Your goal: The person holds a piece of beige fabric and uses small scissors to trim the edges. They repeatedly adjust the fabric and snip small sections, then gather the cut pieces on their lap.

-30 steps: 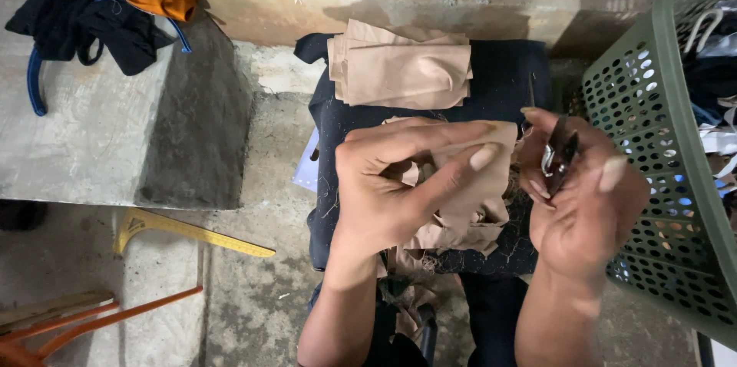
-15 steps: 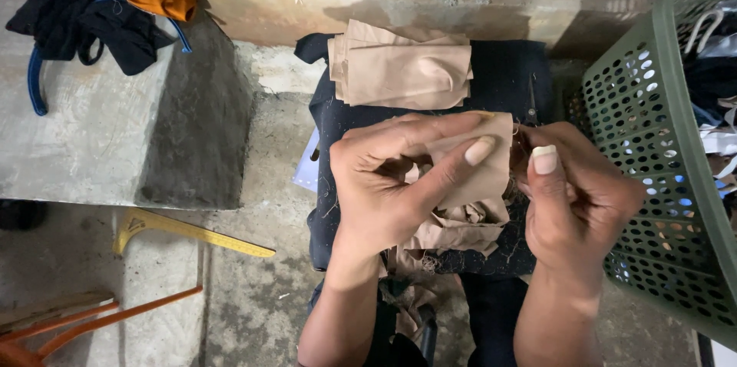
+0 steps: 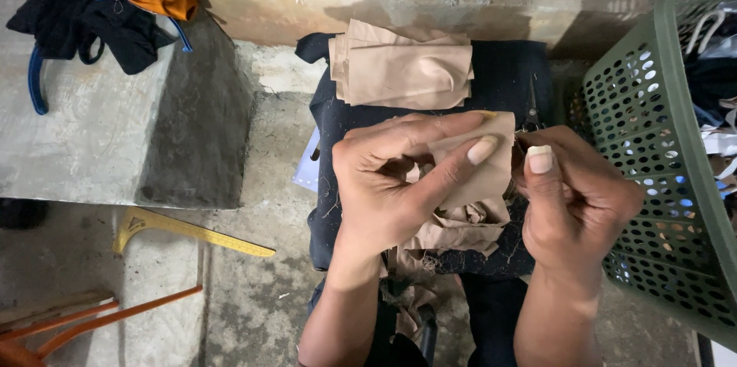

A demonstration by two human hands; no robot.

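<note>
Closed in since a moment ago: right hand, then spread apart, now against the beige cloth piece, thumb and fingers pinched at its right edge. Right of that piece, perforated green plastic basket, cut off by frame. Beneath it, dark fabric pad; above, folded beige stack. Clamped flat over the piece, left hand. Anything inside the right pinch: cannot tell.

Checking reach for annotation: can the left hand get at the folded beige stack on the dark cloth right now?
Probably yes, but not freely: the left hand is pinching a beige fabric piece. The folded beige stack lies just beyond it on the dark cloth, uncovered, nothing between.
</note>
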